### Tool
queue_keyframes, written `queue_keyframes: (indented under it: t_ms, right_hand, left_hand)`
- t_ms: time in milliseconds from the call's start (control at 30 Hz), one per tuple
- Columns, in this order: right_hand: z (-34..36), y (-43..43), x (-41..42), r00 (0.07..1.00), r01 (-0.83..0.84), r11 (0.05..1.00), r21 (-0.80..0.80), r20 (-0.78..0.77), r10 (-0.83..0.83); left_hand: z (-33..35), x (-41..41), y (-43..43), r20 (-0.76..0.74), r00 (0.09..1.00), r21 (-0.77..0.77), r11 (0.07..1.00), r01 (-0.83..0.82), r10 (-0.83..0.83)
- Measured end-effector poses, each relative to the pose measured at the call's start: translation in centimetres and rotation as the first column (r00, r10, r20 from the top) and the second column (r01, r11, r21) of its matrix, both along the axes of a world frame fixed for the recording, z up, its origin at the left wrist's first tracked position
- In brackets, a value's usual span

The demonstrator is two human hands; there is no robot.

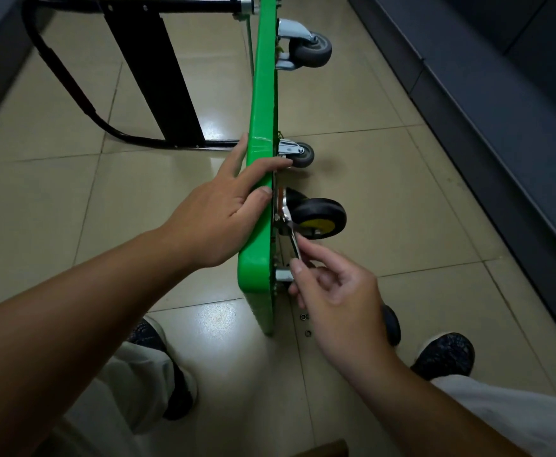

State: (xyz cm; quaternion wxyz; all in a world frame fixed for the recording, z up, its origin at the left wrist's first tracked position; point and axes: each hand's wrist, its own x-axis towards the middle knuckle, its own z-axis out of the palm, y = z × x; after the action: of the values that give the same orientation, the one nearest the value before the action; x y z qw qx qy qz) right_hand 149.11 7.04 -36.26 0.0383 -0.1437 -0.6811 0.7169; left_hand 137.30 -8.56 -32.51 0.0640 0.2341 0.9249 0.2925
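**Cart on edge, wrench at caster**

Tiled floor [352, 103]. Green cart deck [262, 103] stands on its long edge, with the black handle [153, 70] off to the left. Left hand [217, 219] grips the deck's upper edge, fingers curled over it. 2 grey casters [313, 49] sit farther along. Black-and-yellow caster [319, 217] is nearest. Right hand [339, 291]: fingers pinch a small wrench [292, 239], its head at that caster's mount. 2 nuts [304, 316] lie on the floor beside the deck.
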Motion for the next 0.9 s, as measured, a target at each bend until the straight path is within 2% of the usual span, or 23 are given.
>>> queue_keyframes:
  t_ms: [133,500,733,900]
  right_hand:
    - [-1.7,-0.7,-0.7,0.998,0.017,0.999,0.039,-0.057,-0.015]
    - [-4.4,-1.1,-0.9,0.984,-0.081,0.990,0.114,-0.149,0.098]
    - [-5.4,-0.9,-1.3,0.955,-0.091,0.930,0.355,-0.233,0.183]
    - [-5.6,-0.3,-1.9,0.945,-0.115,0.878,0.464,-0.222,0.241]
  left_hand:
    - [-0.1,-0.1,-0.2,-0.003,1.000,0.002,1.000,-0.002,0.002]
    - [-0.1,0.2,-0.1,0.010,1.000,-0.011,1.000,-0.013,0.013]
    - [-0.1,0.2,-0.2,0.013,1.000,-0.010,1.000,-0.003,0.003]
    - [0.0,0.2,-0.2,0.047,0.999,-0.039,0.999,-0.004,0.005]
